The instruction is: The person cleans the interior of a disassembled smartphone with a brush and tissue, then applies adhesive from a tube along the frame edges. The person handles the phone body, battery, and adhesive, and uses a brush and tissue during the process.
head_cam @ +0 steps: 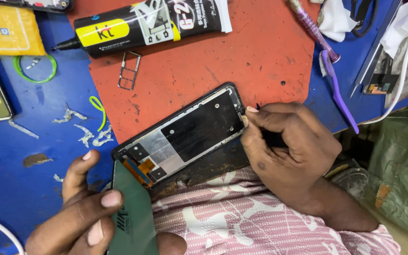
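The phone frame point(185, 130) lies open on the red mat point(260, 52), at the near edge of the blue surface point(24, 189). The right hand point(284, 146) pinches a small dark tool (mostly hidden) at the frame's right end. The left hand point(83, 212) holds a green card point(133, 222), its tip touching the frame's left end. A black glue tube point(142, 23) and a SIM tray point(129, 71) lie farther back.
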`<action>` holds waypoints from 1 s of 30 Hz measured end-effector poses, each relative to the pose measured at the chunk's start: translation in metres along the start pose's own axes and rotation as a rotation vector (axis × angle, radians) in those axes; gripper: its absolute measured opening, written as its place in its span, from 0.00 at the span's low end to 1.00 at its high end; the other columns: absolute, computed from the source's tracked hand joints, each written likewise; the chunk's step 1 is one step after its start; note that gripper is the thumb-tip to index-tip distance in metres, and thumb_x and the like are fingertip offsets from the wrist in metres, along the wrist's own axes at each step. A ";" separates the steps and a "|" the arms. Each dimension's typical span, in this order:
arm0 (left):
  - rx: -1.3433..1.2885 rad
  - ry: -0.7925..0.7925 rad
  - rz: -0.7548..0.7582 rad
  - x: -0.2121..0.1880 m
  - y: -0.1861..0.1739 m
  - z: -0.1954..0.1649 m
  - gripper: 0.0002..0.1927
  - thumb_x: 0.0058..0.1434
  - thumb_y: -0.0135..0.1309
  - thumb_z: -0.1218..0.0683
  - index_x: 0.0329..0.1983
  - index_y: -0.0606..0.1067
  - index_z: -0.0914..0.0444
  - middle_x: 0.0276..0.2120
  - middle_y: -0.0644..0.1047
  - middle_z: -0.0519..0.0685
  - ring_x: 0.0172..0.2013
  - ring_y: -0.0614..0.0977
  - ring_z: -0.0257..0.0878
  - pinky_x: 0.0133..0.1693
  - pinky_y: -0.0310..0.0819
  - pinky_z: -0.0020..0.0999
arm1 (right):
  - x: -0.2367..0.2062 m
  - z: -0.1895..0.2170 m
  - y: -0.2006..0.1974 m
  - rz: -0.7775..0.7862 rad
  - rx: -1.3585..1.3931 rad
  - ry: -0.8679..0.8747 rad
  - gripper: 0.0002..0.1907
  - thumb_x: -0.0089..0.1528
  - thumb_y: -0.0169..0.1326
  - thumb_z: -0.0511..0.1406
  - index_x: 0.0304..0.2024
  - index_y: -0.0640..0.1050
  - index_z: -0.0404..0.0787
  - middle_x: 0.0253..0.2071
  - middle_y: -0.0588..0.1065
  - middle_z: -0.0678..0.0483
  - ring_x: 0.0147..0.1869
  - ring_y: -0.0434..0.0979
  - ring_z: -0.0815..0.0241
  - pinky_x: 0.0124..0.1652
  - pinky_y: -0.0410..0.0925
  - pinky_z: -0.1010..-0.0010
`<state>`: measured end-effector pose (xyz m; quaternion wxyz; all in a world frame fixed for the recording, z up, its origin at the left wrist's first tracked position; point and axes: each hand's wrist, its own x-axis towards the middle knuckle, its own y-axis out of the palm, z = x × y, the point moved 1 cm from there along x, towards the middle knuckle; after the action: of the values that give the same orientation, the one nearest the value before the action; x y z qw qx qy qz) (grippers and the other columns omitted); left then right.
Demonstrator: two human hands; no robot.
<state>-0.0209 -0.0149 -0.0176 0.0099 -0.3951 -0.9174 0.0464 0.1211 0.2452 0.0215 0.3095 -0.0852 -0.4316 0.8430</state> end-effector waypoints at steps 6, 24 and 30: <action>-0.021 -0.047 0.042 -0.008 -0.008 0.004 0.10 0.77 0.46 0.58 0.45 0.74 0.70 0.40 0.78 0.56 0.62 0.77 0.51 0.79 0.50 0.58 | 0.000 -0.001 0.001 -0.003 -0.015 -0.012 0.07 0.64 0.65 0.24 0.41 0.78 0.28 0.39 0.79 0.44 0.37 0.82 0.63 0.35 0.73 0.78; -0.044 -0.117 0.068 -0.010 -0.012 0.003 0.10 0.78 0.47 0.56 0.50 0.76 0.67 0.42 0.79 0.53 0.63 0.77 0.48 0.78 0.47 0.56 | 0.013 -0.001 -0.006 -0.048 0.098 0.074 0.08 0.63 0.60 0.27 0.43 0.77 0.28 0.38 0.79 0.46 0.39 0.82 0.63 0.38 0.75 0.75; -0.029 -0.084 0.003 -0.014 -0.003 0.007 0.13 0.80 0.47 0.51 0.49 0.74 0.66 0.54 0.75 0.59 0.70 0.69 0.51 0.78 0.50 0.52 | 0.007 -0.012 -0.019 0.042 0.033 0.086 0.06 0.65 0.57 0.27 0.45 0.81 0.31 0.40 0.79 0.46 0.40 0.81 0.63 0.37 0.72 0.76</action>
<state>-0.0139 -0.0271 -0.0239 -0.0343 -0.3941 -0.9171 0.0499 0.1290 0.2662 0.0298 0.3112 -0.1254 -0.4021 0.8519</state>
